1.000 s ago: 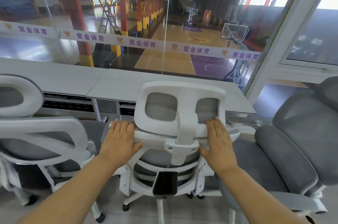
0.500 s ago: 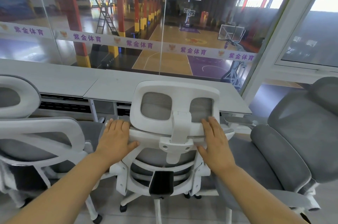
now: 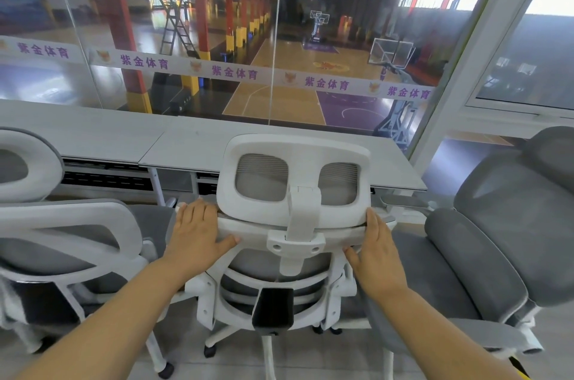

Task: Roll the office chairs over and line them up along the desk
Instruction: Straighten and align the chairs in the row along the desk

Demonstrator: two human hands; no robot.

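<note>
A white-framed office chair with grey mesh (image 3: 295, 193) stands in front of me, its back towards me, facing the long grey desk (image 3: 192, 143). My left hand (image 3: 195, 233) lies over the top left of its backrest, thumb hooked under the frame. My right hand (image 3: 377, 249) grips the right end of the same backrest bar, thumb underneath. A second white chair (image 3: 62, 233) stands close on the left, also facing the desk. A grey upholstered chair (image 3: 497, 240) stands on the right, turned at an angle.
Behind the desk runs a glass wall (image 3: 279, 38) with a printed band, overlooking a sports hall. A white window frame post (image 3: 459, 63) rises at the desk's right end. The chairs' wheeled bases (image 3: 211, 350) crowd the tiled floor.
The middle chair has rolled a little nearer the desk. My right hand has slid from the middle of the backrest bar out to its right end.
</note>
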